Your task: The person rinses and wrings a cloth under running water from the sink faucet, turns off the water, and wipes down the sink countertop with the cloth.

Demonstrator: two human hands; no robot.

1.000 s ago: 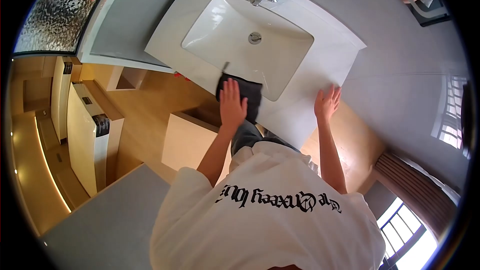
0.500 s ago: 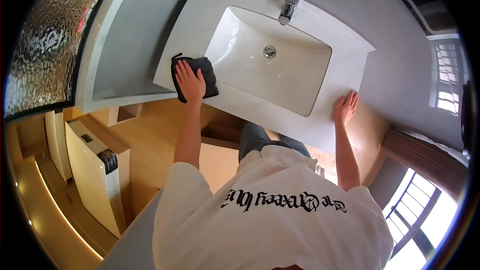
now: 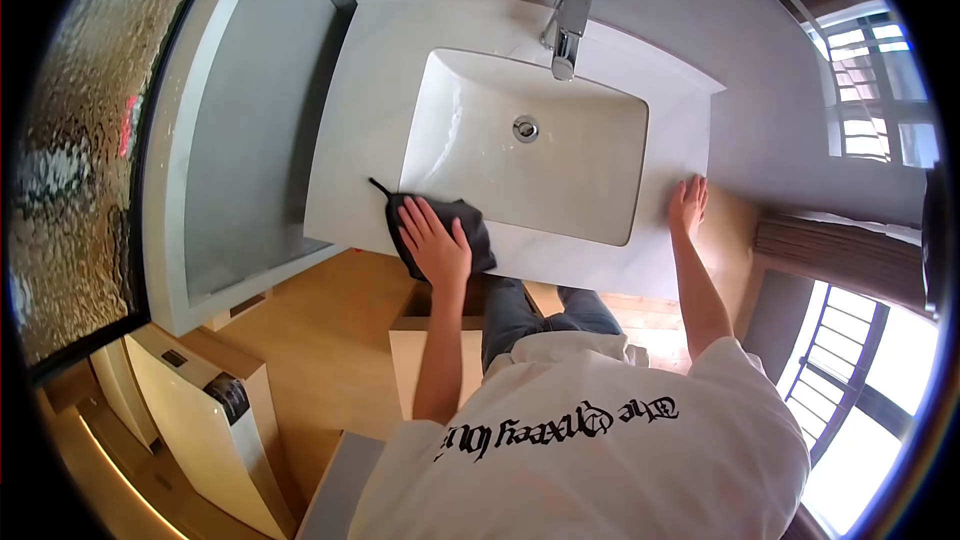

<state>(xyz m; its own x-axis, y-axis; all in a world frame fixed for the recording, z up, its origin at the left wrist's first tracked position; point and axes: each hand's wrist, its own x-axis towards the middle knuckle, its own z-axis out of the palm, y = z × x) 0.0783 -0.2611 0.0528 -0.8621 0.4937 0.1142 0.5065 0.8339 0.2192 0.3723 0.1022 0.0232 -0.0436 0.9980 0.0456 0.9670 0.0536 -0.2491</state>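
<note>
My left hand (image 3: 437,245) lies flat with fingers stretched out on a folded black cloth (image 3: 478,230) with a small loop at its corner. The cloth rests at the front left of the white countertop (image 3: 345,160), partly over the near edge of the basin and the counter's front edge. Part of the cloth is hidden under my palm. At the counter's right edge, my right hand (image 3: 688,206) rests with its fingers extended and holds nothing. Between and beyond my hands is the white sink basin (image 3: 560,175).
A chrome faucet (image 3: 568,35) stands behind the basin, above the drain (image 3: 525,128). Below the counter is an open drawer (image 3: 408,340). A textured glass panel (image 3: 75,160) is at far left, and a window (image 3: 845,360) at lower right.
My left hand and the black cloth have slid right along the counter's front left, and the cloth has turned and bunched. My right hand stays at the right edge. The view has shifted.
</note>
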